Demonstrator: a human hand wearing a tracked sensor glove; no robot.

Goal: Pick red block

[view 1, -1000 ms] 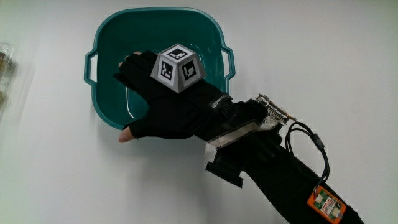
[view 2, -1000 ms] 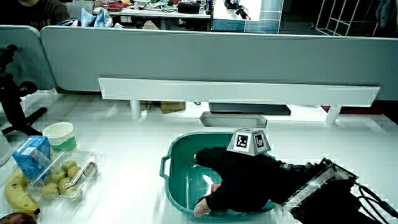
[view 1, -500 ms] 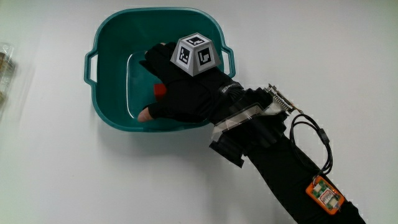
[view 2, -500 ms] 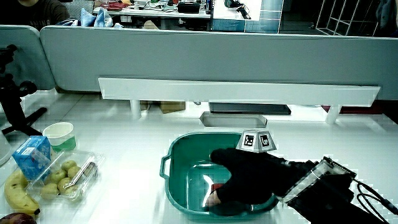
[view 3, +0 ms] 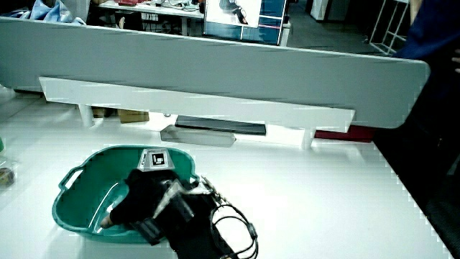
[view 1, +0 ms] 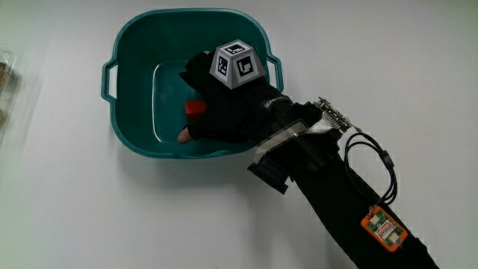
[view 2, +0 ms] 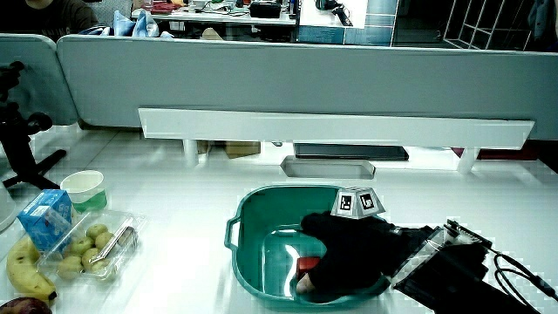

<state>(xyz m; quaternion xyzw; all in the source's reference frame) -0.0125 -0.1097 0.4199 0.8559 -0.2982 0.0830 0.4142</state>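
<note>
The red block [view 1: 196, 108] lies on the floor of a teal basin [view 1: 127, 45] with two handles. The gloved hand [view 1: 224, 112], with its patterned cube [view 1: 237, 65], is down inside the basin. Its fingers curl over the block's edge, and the bare thumb tip [view 1: 184, 136] stands a little apart from the block, nearer to the person. In a side view the red block [view 2: 306, 263] shows just beside the hand [view 2: 349, 249] inside the basin [view 2: 253, 205]. In a side view the hand [view 3: 140, 198] hides the block within the basin [view 3: 72, 180].
In a side view a paper cup [view 2: 83, 186], a blue carton [view 2: 45, 218], a clear box of green fruit [view 2: 91, 249] and a banana [view 2: 22, 266] sit together on the table beside the basin. A low grey partition [view 2: 296, 78] bounds the table.
The hand has sunk from above the basin's rim down into it onto the red block. Its thumb has drawn in closer to the block.
</note>
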